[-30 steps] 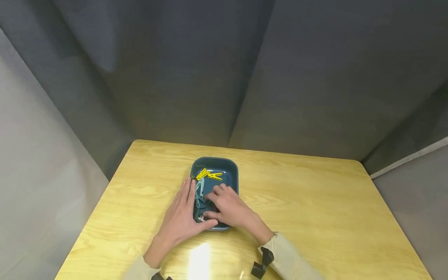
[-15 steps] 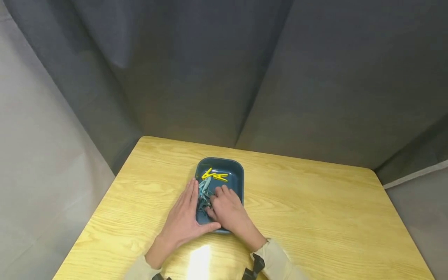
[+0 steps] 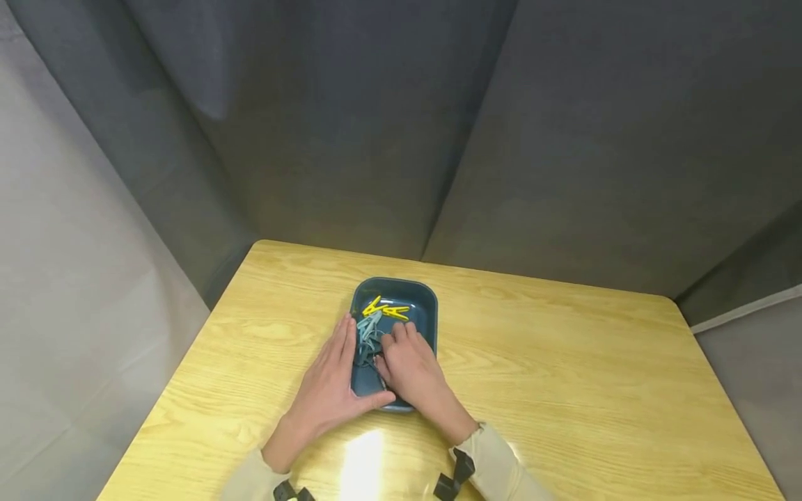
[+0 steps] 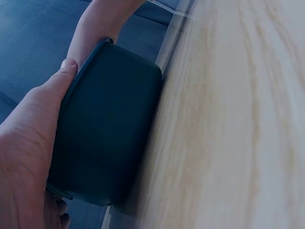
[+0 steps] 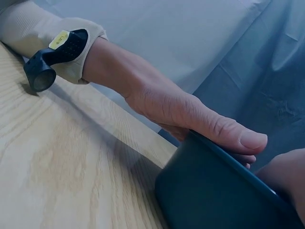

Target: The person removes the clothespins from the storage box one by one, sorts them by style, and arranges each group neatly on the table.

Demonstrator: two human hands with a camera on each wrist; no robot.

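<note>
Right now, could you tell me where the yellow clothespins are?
In the head view, the yellow clothespins lie at the far end of the dark tray, just beyond the fingertips of the right hand.

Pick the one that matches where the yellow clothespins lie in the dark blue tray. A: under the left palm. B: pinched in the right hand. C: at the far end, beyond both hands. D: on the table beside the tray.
C: the yellow clothespins lie at the far end of the tray, beyond the fingertips of the left hand and the right hand.
</note>
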